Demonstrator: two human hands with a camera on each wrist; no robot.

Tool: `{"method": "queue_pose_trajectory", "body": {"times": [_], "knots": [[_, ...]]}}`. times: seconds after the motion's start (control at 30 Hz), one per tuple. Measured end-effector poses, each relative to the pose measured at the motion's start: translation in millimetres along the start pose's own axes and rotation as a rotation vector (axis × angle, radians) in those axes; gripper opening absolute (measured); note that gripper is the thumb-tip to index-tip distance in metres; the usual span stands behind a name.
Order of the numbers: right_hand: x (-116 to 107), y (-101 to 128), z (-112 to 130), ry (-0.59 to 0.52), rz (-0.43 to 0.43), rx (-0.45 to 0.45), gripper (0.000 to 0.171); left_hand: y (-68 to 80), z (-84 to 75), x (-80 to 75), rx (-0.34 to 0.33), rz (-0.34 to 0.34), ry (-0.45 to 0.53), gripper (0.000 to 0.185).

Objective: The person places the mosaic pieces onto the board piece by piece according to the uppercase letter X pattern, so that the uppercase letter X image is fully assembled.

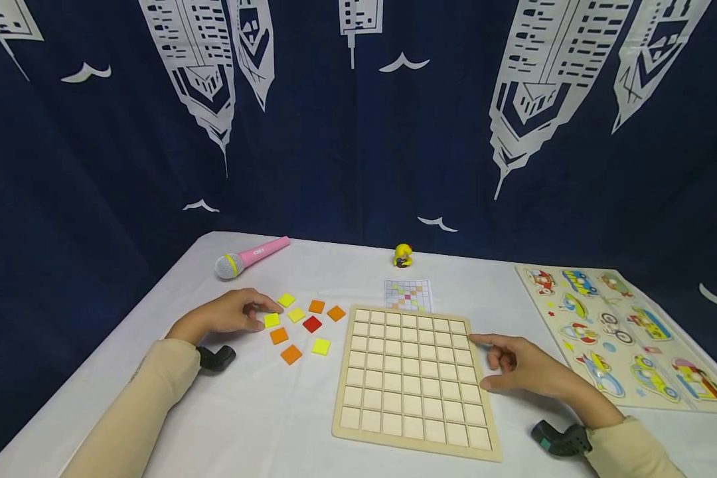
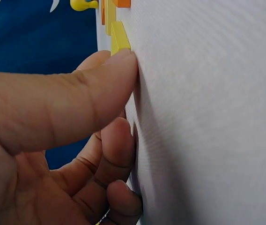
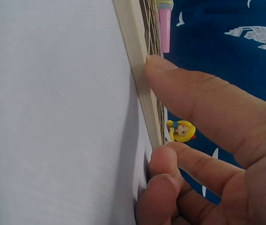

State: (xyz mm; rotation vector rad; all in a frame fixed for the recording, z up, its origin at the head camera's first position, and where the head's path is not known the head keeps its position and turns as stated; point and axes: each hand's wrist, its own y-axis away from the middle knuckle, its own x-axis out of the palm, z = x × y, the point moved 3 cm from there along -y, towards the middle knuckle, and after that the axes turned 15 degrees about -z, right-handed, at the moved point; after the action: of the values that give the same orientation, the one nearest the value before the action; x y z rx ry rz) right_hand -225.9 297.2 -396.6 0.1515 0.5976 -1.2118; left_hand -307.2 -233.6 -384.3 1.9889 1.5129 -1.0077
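My left hand (image 1: 267,315) lies on the white table with thumb and forefinger pinching a yellow tile (image 1: 271,320). In the left wrist view the thumb tip (image 2: 121,63) meets that yellow tile (image 2: 119,40) and the other fingers are curled under. More yellow, orange and one red tile (image 1: 312,324) lie loose just right of the hand. My right hand (image 1: 482,362) rests against the right edge of the empty wooden grid board (image 1: 409,378). Its forefinger is stretched out and touches the rim. In the right wrist view a fingertip (image 3: 154,63) presses the board's rim (image 3: 133,42).
A small colour pattern card (image 1: 408,295) lies behind the board. Beyond it stand a yellow toy figure (image 1: 403,255) and a pink toy microphone (image 1: 252,257). A vehicle peg puzzle (image 1: 627,332) lies at the right. A dark blue curtain hangs behind the table.
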Motion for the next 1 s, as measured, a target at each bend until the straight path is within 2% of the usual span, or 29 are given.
{"method": "queue_pose_trajectory", "body": {"times": [0.4,0.67,0.83,1.0], "knots": [[1,-2,-1,0.024,-0.01,-0.002,0.075,-1.1,-2.9,-7.2,0.038,-0.032,0.005,0.032],[1,-2,-4,0.025,-0.01,0.006,0.074,-2.1,4.2,-9.1,0.045,-0.085,0.009,0.025],[0,-1,-4,0.02,-0.015,0.008,0.073,-2.9,4.6,-8.0,0.076,-0.164,0.009,0.026],[1,-1,-4,0.004,-0.01,-0.003,0.073,-1.1,-7.0,-7.1,0.11,-0.259,-0.026,0.028]]}}
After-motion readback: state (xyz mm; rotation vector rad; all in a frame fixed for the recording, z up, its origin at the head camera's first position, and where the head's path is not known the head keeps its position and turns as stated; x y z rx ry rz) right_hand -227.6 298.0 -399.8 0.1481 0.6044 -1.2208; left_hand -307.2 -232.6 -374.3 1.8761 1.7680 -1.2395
